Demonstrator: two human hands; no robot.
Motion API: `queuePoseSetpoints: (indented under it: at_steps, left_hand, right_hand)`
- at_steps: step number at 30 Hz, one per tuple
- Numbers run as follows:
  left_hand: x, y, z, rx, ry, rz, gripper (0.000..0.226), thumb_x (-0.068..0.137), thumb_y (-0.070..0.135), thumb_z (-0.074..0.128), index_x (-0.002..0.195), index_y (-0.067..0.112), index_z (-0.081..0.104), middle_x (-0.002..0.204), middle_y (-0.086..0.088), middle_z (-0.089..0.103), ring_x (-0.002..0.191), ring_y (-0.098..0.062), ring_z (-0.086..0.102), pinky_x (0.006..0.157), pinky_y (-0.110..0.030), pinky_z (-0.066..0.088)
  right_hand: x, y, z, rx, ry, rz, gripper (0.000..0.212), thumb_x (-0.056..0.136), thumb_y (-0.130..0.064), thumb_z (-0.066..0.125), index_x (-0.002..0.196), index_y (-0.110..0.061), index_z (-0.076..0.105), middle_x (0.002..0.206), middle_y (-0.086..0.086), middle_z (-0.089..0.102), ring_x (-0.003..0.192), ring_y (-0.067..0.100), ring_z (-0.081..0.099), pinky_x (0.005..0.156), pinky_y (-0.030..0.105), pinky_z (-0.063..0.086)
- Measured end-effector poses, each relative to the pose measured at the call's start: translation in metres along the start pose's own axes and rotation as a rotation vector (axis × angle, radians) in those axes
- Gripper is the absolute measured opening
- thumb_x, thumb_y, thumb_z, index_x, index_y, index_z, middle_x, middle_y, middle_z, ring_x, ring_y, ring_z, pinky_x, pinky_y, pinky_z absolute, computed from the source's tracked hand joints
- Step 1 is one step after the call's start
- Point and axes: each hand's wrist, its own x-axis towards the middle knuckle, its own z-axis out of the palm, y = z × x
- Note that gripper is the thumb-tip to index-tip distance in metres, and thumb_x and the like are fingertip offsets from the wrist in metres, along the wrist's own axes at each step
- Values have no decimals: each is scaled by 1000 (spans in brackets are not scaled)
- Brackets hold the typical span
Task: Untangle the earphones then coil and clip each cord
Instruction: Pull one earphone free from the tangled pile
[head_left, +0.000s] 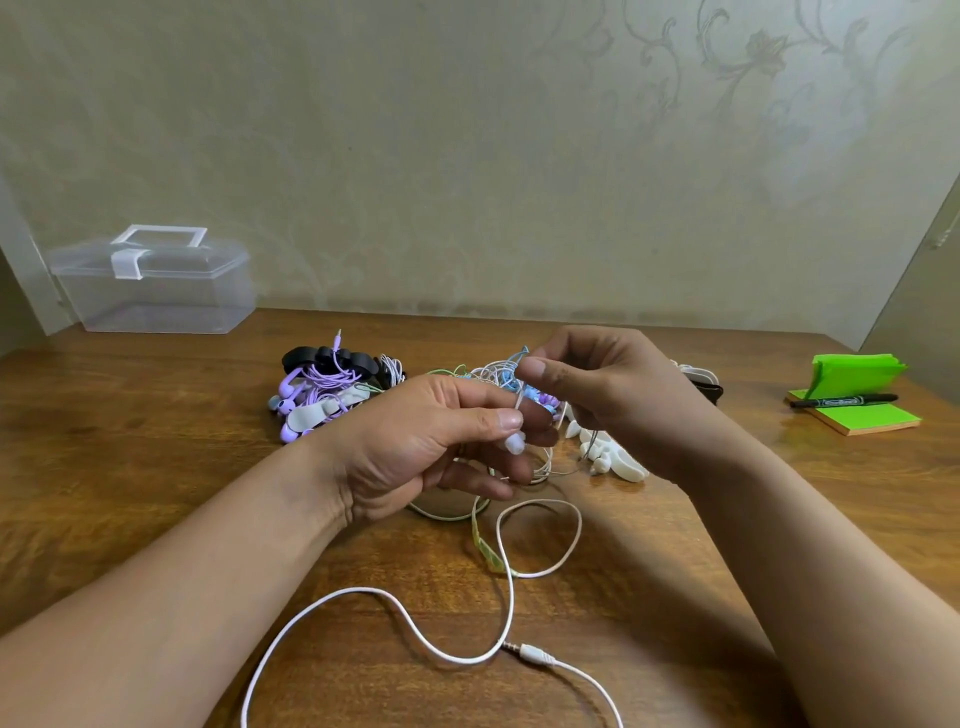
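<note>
My left hand (426, 447) pinches a white earbud (514, 444) and its thin cord between thumb and fingers, above the table. My right hand (608, 400) is just beyond it, thumb and forefinger pinching cords at the top of a tangle of white, blue and green earphones (498, 376). A white cord (415, 623) loops over the wooden table toward me, and a jack plug (535, 653) lies beside it. A green cord piece (485, 551) lies beside that loop. Purple earphones (311, 395) with grey and black clips lie to the left. White clips (613, 457) sit under my right hand.
A clear plastic box (156, 291) with a lid and handle stands at the back left against the wall. Green sticky notes (857, 410) with a black marker (844, 401) across them lie at the right. A dark object (709, 389) shows behind my right wrist.
</note>
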Motion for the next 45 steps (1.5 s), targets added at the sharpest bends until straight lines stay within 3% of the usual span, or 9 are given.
queuePoseSetpoints:
  at_steps: [5,10,20,23,25,31,35,39,45]
  left_hand:
    - [-3,4,1,-129,-24,51,30,92,17,62,116,5,74,115,-17,73,84,-24,76,74,-37,64]
    - [0,7,0,-233,29,109,40,93,19,58,131,11,66,129,-13,71,72,-16,76,68,-33,64]
    - [6,9,-6,-168,239,184,41,101,13,56,139,29,61,123,-6,75,56,-14,70,63,-29,62]
    - [7,7,-8,-60,302,208,42,103,16,56,140,35,60,120,-2,76,49,-13,66,86,-47,59]
    - [7,5,-8,22,342,225,41,104,17,56,138,38,60,118,-1,77,45,-14,64,102,-63,48]
    - [6,3,-11,377,419,268,45,106,11,53,143,36,58,109,3,79,41,-22,59,82,-58,60]
    - [3,2,-7,623,348,206,44,107,15,53,142,40,58,98,13,78,46,-24,62,62,-33,58]
    - [-2,8,-4,727,230,166,36,108,19,51,128,48,59,69,8,74,46,-18,58,64,-25,52]
    - [-13,10,-5,556,-73,41,27,107,17,53,125,24,72,98,-10,78,40,-15,47,54,-26,46]
  right_hand:
    - [0,5,4,136,-74,87,28,94,-35,69,90,-6,69,68,1,61,58,11,42,52,24,32]
    - [1,11,9,190,-91,114,23,102,-26,63,92,-7,68,63,0,43,51,9,30,49,24,28]
    - [-5,6,38,30,-144,150,25,109,-11,50,117,-17,72,70,-8,65,65,24,42,57,35,35]
    - [-7,4,42,-63,-170,165,24,110,-14,48,120,-14,70,81,1,69,64,24,47,59,37,39]
    - [-8,1,40,-223,-168,146,24,110,-20,49,122,-21,70,85,-2,72,60,7,55,61,27,46]
    - [-7,-2,33,-597,12,-56,30,102,-38,63,78,-21,63,67,-2,64,57,8,50,53,25,36]
    - [-6,-7,24,-512,123,-126,23,97,-37,72,79,-26,65,66,-11,62,59,5,52,52,18,36]
    - [-3,-3,14,-374,133,-113,16,93,-34,79,86,-24,69,71,-7,66,60,3,53,55,16,39]
    - [-2,-2,6,-63,47,-103,15,94,-26,77,92,-11,71,76,-3,68,68,9,58,65,29,48]
